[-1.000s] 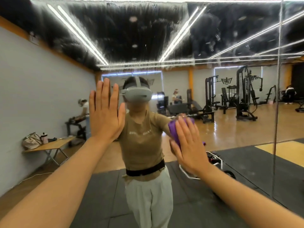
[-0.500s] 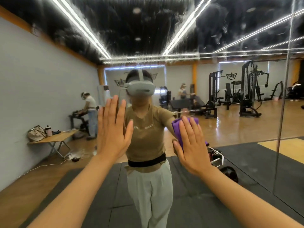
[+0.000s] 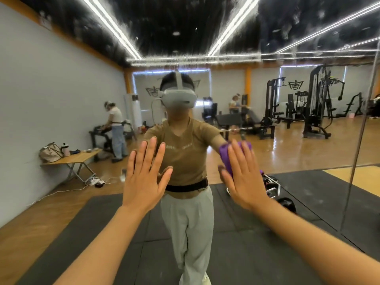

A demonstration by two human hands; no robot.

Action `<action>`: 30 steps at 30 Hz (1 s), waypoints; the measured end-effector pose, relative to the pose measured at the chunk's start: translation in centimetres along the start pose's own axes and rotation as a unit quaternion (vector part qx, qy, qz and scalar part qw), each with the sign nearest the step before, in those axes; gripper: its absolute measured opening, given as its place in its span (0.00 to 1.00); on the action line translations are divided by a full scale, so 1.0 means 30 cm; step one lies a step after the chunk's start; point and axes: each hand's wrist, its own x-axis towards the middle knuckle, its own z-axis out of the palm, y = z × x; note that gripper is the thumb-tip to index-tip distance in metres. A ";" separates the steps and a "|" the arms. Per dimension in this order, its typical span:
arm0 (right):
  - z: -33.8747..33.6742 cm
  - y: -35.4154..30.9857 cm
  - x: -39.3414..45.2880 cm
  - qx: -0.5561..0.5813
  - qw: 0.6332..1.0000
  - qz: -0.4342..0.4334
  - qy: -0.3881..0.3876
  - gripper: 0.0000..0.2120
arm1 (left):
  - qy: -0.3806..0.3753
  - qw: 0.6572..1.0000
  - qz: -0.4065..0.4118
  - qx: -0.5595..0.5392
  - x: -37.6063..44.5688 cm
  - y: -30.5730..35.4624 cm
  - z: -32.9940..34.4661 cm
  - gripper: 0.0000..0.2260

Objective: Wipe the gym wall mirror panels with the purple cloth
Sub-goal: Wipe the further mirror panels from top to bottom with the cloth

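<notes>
The wall mirror [image 3: 267, 27] fills the view and shows smears across its upper part. My right hand [image 3: 243, 175] lies flat with straight fingers, pressing the purple cloth [image 3: 225, 156] against the glass; only the cloth's upper left edge shows past my fingers. My left hand [image 3: 145, 177] is spread flat on the mirror to the left, at about the same height, holding nothing. My own reflection stands between both hands.
A vertical seam [image 3: 357, 140] between mirror panels runs at the right. The glass reflects gym machines, a folding table with bags by the grey wall [image 3: 51, 89], other people, and black floor mats.
Both hands have slid down the mirror, the right one carrying the cloth with it. My view has tilted lower, showing more floor.
</notes>
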 end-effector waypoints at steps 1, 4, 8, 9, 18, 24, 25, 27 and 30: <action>-0.021 0.002 0.109 0.004 1.000 0.012 0.015 0.30 | -0.003 1.000 -0.002 0.003 0.000 -0.001 0.003 0.30; -0.078 0.035 0.369 -0.001 0.999 -0.002 0.051 0.28 | -0.007 1.000 -0.001 0.000 -0.004 -0.006 0.010 0.31; -0.059 0.055 0.366 -0.023 0.996 -0.025 0.079 0.27 | 0.008 1.000 0.005 0.001 0.000 -0.008 0.013 0.30; -0.039 0.041 0.309 -0.027 0.996 -0.035 0.076 0.27 | 0.012 1.000 0.006 0.004 -0.002 -0.008 0.015 0.30; 0.117 -0.002 -0.369 -0.093 0.974 -0.195 -0.061 0.28 | 0.022 1.000 0.013 0.012 -0.004 -0.011 0.022 0.30; 0.029 0.079 -0.101 -0.061 0.950 -0.293 -0.093 0.26 | 0.022 0.999 0.012 0.020 -0.005 -0.012 0.024 0.30; 0.001 0.085 0.000 -0.052 0.950 -0.293 -0.091 0.26 | 0.023 0.999 0.012 0.021 -0.002 -0.010 0.023 0.30; -0.054 0.092 0.212 -0.056 0.956 -0.279 -0.073 0.25 | 0.022 0.999 0.013 0.021 -0.001 -0.012 0.022 0.30; -0.104 0.095 0.437 -0.050 0.981 -0.187 -0.002 0.26 | 0.015 1.000 0.017 0.016 0.000 -0.012 0.013 0.30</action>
